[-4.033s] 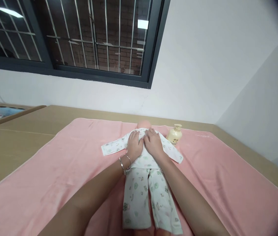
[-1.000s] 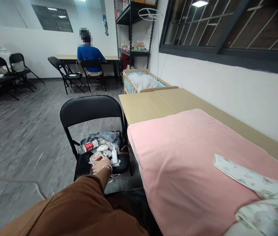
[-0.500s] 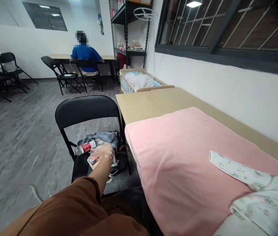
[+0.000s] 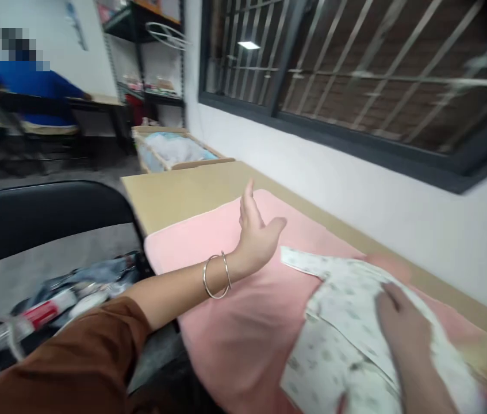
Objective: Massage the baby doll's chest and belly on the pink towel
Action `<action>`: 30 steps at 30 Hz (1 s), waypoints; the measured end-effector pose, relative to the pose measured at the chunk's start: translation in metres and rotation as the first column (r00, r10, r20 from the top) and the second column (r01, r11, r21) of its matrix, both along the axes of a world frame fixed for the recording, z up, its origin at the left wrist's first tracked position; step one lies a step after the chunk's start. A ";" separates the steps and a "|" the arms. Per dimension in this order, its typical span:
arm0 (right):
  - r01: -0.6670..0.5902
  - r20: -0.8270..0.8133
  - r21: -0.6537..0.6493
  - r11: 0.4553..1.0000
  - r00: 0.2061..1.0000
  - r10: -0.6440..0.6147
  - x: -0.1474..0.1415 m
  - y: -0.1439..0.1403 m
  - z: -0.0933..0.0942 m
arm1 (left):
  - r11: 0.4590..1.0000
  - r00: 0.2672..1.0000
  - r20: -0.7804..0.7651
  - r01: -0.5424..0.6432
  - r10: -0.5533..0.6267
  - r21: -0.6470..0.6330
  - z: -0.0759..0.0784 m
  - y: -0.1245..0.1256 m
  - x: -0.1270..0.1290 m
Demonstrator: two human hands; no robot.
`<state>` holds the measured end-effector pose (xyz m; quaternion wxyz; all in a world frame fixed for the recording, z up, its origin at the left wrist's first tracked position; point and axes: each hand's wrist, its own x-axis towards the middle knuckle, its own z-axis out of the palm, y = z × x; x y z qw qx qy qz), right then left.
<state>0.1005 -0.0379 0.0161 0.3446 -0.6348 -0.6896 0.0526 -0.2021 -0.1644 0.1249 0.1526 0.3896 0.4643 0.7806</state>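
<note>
1. Two hands of the wearer: one left hand [image 4: 257, 244], one right hand [image 4: 406, 322].
2. One doll [image 4: 392, 269], in one printed top [image 4: 342, 290] and one pair of printed trousers [image 4: 312, 362].
3. One pink blanket [image 4: 226, 325].
4. One red-labelled plastic bottle [image 4: 45, 311].
5. One near black chair [image 4: 53, 215]; farther ones too blurred to count.
6. One crib [image 4: 200, 164].
7. One black shelving unit [image 4: 138, 54], two shelves visible.
8. One seated person in blue [image 4: 31, 83].
9. One barred window [image 4: 275, 95].
</note>
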 end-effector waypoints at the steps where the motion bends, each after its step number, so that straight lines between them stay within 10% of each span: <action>1: -0.006 -0.042 -0.040 0.999 0.999 0.004 0.007 -0.001 0.005 | 0.993 0.993 0.009 0.115 -0.115 -0.024 0.001 0.010 0.020; 9: -0.121 -0.313 0.208 0.971 0.932 0.183 0.013 -0.020 0.087 | 0.814 0.863 0.079 0.497 -0.498 -0.300 -0.012 0.096 0.148; 14: 0.122 -0.428 0.277 0.953 0.904 0.009 0.064 -0.031 0.125 | 0.442 0.468 0.362 0.883 -0.806 -0.159 -0.004 0.127 0.222; 18: 0.208 -0.472 0.263 0.942 0.879 -0.062 0.100 -0.021 0.125 | 0.163 0.125 0.652 0.987 -0.748 -0.003 0.004 0.151 0.275; 23: 0.150 -0.367 0.124 0.981 0.925 -0.095 0.113 0.005 0.105 | 0.073 -0.125 0.787 0.975 -0.604 0.211 0.002 0.180 0.307; 30: 0.183 -0.215 0.101 0.978 0.964 -0.158 0.107 0.023 0.078 | -0.070 -0.257 0.750 0.960 -0.609 0.271 -0.008 0.182 0.301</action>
